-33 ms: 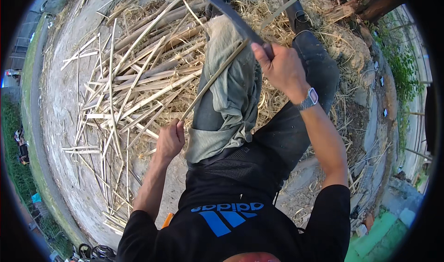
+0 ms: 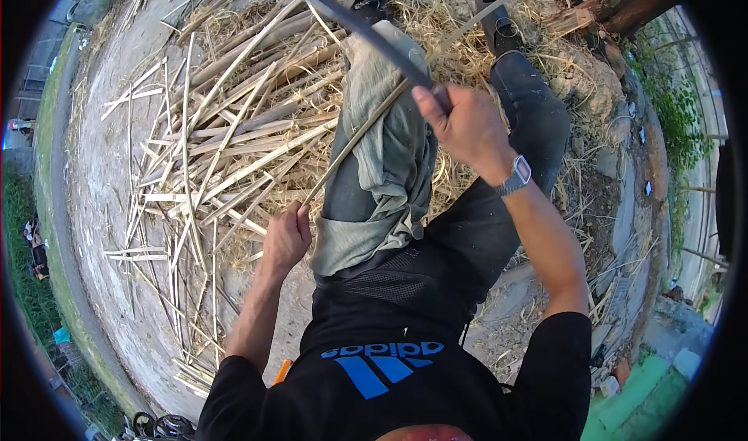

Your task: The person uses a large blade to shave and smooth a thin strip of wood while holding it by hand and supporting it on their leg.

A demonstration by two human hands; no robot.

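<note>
- In the head view, two bare hands are at work, both the person's own.
- One left hand (image 2: 287, 235), thumb and fingers clamped on the lower end of one long, narrow strip (image 2: 354, 139).
- That strip slants up and to the right from the left hand, across the one cloth (image 2: 370, 118) draped over the left leg (image 2: 343, 188), to the blade.
- One right hand (image 2: 466, 125), fingers closed around the grip end of one long, dark blade (image 2: 351, 20); the blade runs up and to the left, crossing the strip above the cloth.
- Beyond the blade, one pale length (image 2: 495, 11) reaches toward the top edge; whether it belongs to the held strip, I cannot tell.
- One watch (image 2: 522, 170) on the right wrist.
- Two legs: the left under the cloth, the right leg (image 2: 534, 106) bare of it, both in dark trousers.
- Two dark shoes (image 2: 497, 20), one on each foot.
- One heap of pale split strips (image 2: 234, 141) on the ground left of the legs, too many and too crossed to count.
- Curled shavings (image 2: 456, 176), uncountable, lie between the legs.
</note>
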